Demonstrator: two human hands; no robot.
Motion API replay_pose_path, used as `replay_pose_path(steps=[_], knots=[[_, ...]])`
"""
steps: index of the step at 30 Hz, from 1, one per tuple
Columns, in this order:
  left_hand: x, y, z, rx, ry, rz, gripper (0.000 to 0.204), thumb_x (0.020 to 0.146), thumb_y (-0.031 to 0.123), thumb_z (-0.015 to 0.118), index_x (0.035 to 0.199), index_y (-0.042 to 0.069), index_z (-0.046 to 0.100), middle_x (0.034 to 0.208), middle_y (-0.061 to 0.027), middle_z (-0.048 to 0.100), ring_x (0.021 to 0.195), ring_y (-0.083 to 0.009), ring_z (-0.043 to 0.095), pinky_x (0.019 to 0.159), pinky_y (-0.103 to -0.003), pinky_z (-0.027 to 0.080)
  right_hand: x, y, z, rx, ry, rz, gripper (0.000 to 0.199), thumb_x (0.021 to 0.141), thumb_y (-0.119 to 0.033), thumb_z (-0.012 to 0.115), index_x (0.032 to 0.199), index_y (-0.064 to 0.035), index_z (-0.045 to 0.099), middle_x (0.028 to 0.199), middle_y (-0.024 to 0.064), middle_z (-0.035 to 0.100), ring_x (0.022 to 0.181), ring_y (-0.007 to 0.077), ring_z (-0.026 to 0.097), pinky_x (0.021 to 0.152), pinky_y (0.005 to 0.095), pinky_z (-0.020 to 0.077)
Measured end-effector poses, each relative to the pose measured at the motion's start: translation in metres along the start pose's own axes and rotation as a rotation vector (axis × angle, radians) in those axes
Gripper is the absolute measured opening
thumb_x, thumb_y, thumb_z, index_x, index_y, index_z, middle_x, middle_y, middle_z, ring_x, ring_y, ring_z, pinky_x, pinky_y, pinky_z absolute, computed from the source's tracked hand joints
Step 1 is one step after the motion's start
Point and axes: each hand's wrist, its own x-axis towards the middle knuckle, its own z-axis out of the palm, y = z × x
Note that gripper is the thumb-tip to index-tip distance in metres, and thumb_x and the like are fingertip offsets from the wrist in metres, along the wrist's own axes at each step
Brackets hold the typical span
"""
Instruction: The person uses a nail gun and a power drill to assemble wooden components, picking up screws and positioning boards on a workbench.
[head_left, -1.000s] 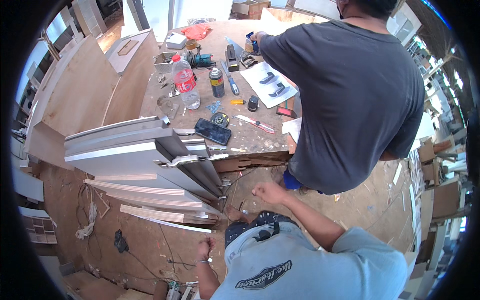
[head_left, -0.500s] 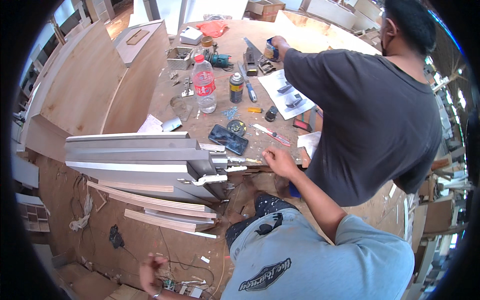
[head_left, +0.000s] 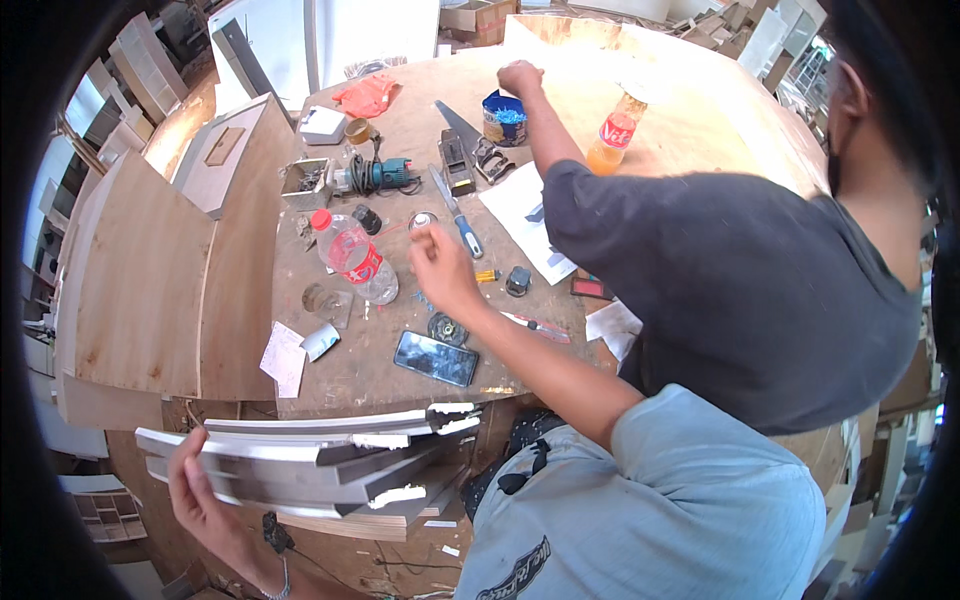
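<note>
Grey-and-white moulding strips (head_left: 320, 455), stacked at the bench's (head_left: 330, 375) near edge, sit in the left hand (head_left: 195, 485), its grip closed on their end. Right hand (head_left: 440, 270) hovers, fingers loosely curled and empty, over a phone (head_left: 435, 358), plastic bottle (head_left: 355, 258) and screwdriver (head_left: 458, 215). A co-worker's hand (head_left: 520, 78) rests on a blue tin (head_left: 505, 118) holding blue pieces.

The worktop (head_left: 640, 130) is bare, matt plywood, scuffed and dusty. The moulding strips (head_left: 310, 455) look like smooth painted wood, pale and slightly glossy. The bottle (head_left: 352, 257) is clear, shiny plastic; the phone (head_left: 435, 358) has a glossy dark glass face. The sheet (head_left: 520, 215) is matt white paper.
</note>
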Motion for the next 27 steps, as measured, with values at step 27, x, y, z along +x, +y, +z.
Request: replay_pose_path(steps=[27], knots=[[0.038,0.001,0.085,0.504,0.192,-0.218,0.036,0.100,0.025,0.055,0.089,-0.006,0.070,0.083,-0.0133,0.068,0.070,-0.0190,0.055,0.061,-0.033,0.042,0.494,0.262,-0.129,-1.347,-0.629,0.060,0.048,0.084,-0.030,0.066,0.127,-0.0085,0.063,0.132,0.0287,0.055,0.120,0.0399,0.057,0.102,0.0452,0.0475]])
